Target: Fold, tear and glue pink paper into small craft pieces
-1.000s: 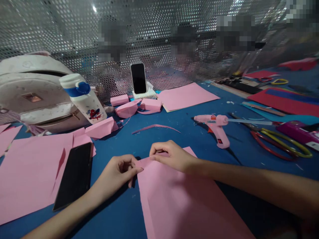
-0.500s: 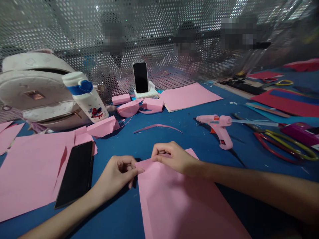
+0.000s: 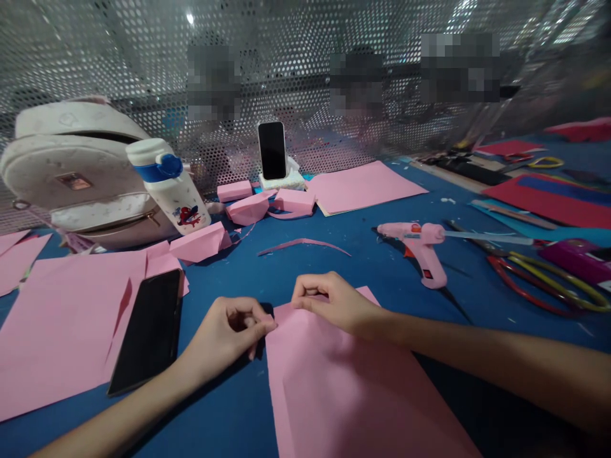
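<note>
A pink paper sheet (image 3: 344, 388) lies on the blue table (image 3: 229, 407) in front of me. My left hand (image 3: 229, 334) pinches the sheet's far left corner between thumb and fingers. My right hand (image 3: 334, 302) is curled over the sheet's far edge, fingers pressed onto a narrow fold there. Both hands are closed on the paper, a few centimetres apart.
A black phone (image 3: 147, 331) lies on pink sheets (image 3: 57, 324) at left. Behind stand a white bottle (image 3: 167, 184), a white bag (image 3: 81, 172), folded pink pieces (image 3: 248, 207) and a propped phone (image 3: 272, 151). A pink glue gun (image 3: 420, 245) and scissors (image 3: 539, 280) lie at right.
The hands stay pinched on the sheet's far edge with only slight finger shifts; the view has drifted a little.
</note>
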